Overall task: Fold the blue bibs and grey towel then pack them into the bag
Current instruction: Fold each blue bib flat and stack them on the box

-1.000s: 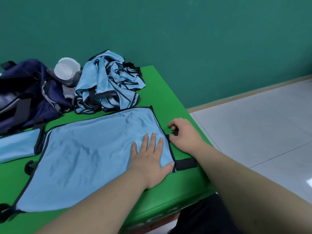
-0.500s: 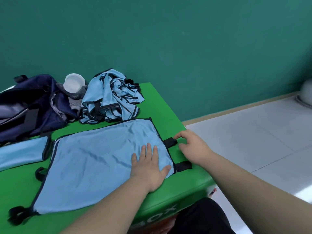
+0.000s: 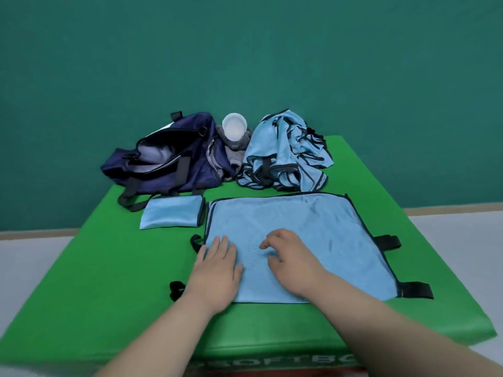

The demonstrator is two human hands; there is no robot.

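While both hands rest on the spread blue bib (image 3: 313,227), they are set apart from one another. The left hand (image 3: 217,273) lies flat, palm down, fingers straight and close together, over the bib's near left edge, partly on the cloth and partly on the green surface (image 3: 109,281). The right hand (image 3: 291,258) sits just beside it, fingers bent with their tips on the cloth near the bib's middle. Whether they pinch the fabric cannot be told.

The spread blue bib lies flat on the near half of the surface, with dark piping along its edges. Two black straps (image 3: 388,242) project from its right edge. Two more show at its left edge, one of them near the left wrist. A folded blue bib (image 3: 171,214), a small rectangle, lies just beside the spread bib's far left corner, apart from it.

Behind, towards the teal wall (image 3: 245,50), a crumpled pile of blue bibs (image 3: 288,156) occupies the far right of the surface. The navy bag (image 3: 168,164) sits at the far left, open at the top, one strap trailing toward the folded blue bib. The grey towel (image 3: 234,151) is bunched between bag and pile, touching both. A white cup (image 3: 234,126) rests on it, mouth toward the camera. Pale floor (image 3: 27,262) shows on both sides of the surface.
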